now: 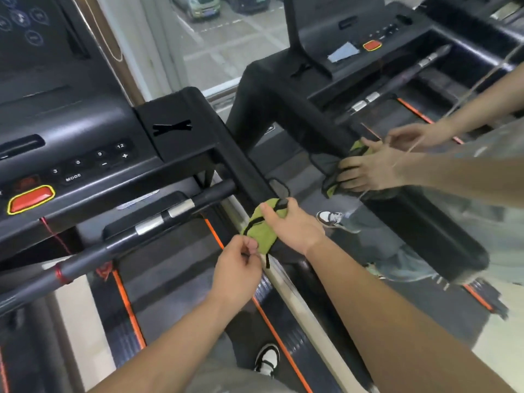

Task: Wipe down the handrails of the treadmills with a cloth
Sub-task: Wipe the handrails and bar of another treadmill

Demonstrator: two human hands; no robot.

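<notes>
The right hand (293, 226) curls over the one green cloth (256, 226), pressing it around the treadmill's black handrail (241, 165). The left hand (238, 263) pinches the cloth's lower edge, apparently its black trim. Two hands, both on the cloth.

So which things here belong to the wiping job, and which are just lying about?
Job: cloth, handrail, right hand gripping the cloth, left hand pinching its edge.
Just there: stop button, grip bar, belt, shoe.
</notes>
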